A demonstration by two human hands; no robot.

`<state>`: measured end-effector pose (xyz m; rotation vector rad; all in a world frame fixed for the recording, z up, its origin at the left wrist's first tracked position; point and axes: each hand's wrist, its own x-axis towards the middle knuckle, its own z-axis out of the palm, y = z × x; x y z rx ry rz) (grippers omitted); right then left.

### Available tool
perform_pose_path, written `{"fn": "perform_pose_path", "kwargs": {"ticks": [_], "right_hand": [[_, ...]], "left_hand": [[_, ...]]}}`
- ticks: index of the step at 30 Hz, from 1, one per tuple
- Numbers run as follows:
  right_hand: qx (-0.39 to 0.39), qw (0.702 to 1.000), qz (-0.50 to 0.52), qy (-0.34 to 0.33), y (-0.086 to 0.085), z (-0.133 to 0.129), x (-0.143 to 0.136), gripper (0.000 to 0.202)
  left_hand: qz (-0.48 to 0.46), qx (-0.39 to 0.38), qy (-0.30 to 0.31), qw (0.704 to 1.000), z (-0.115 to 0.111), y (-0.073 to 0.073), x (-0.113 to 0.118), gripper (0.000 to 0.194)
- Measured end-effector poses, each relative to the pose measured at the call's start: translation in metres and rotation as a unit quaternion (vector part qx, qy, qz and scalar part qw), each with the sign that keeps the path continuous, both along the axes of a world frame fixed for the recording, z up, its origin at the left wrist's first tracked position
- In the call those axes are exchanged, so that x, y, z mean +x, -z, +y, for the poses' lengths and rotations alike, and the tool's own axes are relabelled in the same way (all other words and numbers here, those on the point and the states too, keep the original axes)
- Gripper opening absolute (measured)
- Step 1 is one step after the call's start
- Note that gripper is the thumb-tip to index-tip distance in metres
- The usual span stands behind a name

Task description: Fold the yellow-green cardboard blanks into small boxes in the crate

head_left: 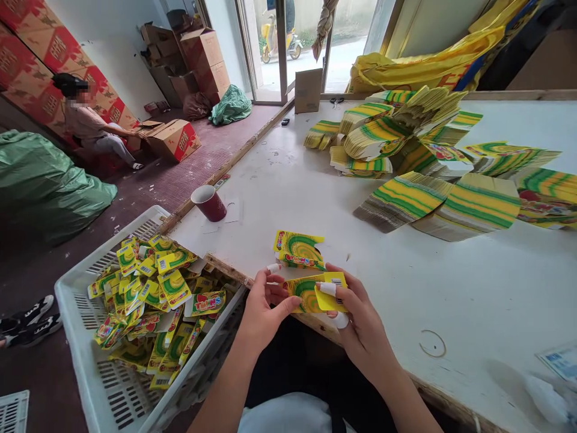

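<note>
A yellow and green printed carton [306, 291] is held between my two hands at the table's near edge. My left hand [268, 307] grips its left end, thumb in front and fingers behind. My right hand [356, 307] holds the right end, where a flap with a barcode shows; white tape wraps some of its fingertips. One left fingertip is taped too. Just beyond my hands, a second carton [298, 248] of the same print lies on the white table [288, 186].
Fanned stacks of flat cartons [401, 198] cover the table's far right. A dark red mug [208, 203] stands near the left edge. Left of the table, a white plastic crate [76, 337] holds many cartons. A person [90, 114] sits by a cardboard box [174, 141].
</note>
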<state>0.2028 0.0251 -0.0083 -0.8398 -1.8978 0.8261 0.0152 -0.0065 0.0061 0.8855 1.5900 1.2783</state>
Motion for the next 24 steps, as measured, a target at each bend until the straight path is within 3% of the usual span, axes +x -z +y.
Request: {"fn": "perform_pose_path", "kwargs": {"ticks": [3, 6, 9, 13, 18, 24], "right_hand": [[-0.021, 0.999, 0.041, 0.026, 0.004, 0.001, -0.002, 0.027], [-0.050, 0.995, 0.079, 0.026, 0.008, 0.002, -0.002, 0.025], [-0.049, 0.997, 0.055, 0.011, 0.012, 0.003, 0.000, 0.026], [-0.018, 1.000, 0.000, -0.018, 0.016, 0.006, 0.006, 0.028], [-0.023, 0.996, -0.026, -0.078, 0.008, 0.013, 0.014, 0.025], [-0.010, 0.996, -0.034, -0.086, 0.001, 0.011, 0.011, 0.034]], "left_hand": [[0.041, -0.012, -0.033, 0.999, 0.002, 0.001, 0.004, 0.055], [-0.083, -0.013, -0.005, 0.996, 0.006, -0.002, 0.004, 0.056], [-0.180, 0.004, -0.007, 0.984, 0.010, -0.009, 0.004, 0.056], [-0.169, 0.009, -0.007, 0.986, 0.013, -0.017, 0.006, 0.054], [-0.144, 0.024, -0.038, 0.989, 0.011, -0.014, 0.003, 0.050], [-0.148, 0.045, -0.067, 0.986, 0.005, -0.016, 0.004, 0.048]]}}
